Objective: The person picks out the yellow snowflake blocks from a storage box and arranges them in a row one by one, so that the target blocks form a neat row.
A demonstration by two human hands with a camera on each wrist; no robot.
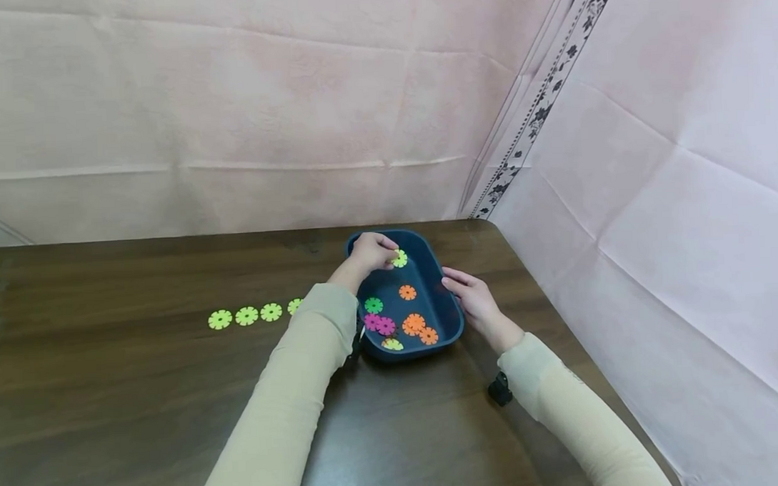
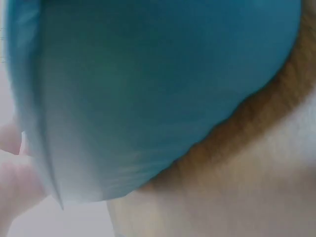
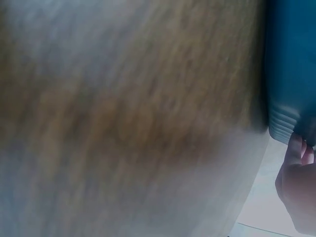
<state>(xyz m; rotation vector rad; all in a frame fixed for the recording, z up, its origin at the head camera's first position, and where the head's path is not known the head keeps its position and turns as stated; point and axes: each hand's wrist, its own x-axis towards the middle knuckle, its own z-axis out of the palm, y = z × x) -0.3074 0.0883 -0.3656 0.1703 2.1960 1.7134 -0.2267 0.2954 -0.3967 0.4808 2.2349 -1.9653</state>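
My left hand (image 1: pixel 373 252) reaches over the dark blue tray (image 1: pixel 433 270) and pinches a yellow-green snowflake-shaped disc (image 1: pixel 399 258) near its far end. My right hand (image 1: pixel 475 301) holds the tray's right side by the rim; in the right wrist view its fingers (image 3: pixel 295 148) meet the tray wall. Inside the tray lie orange discs (image 1: pixel 407 292), a green disc (image 1: pixel 374 305), magenta discs (image 1: pixel 386 326) and another yellow-green disc (image 1: pixel 392 344). The tray's outer wall (image 2: pixel 148 98) fills much of the left wrist view.
A row of several yellow-green discs (image 1: pixel 246 316) lies on the brown wooden table (image 1: pixel 111 396) left of the tray; the left sleeve partly covers its right end. Pale cloth (image 1: pixel 230 120) hangs behind the table and along its right side.
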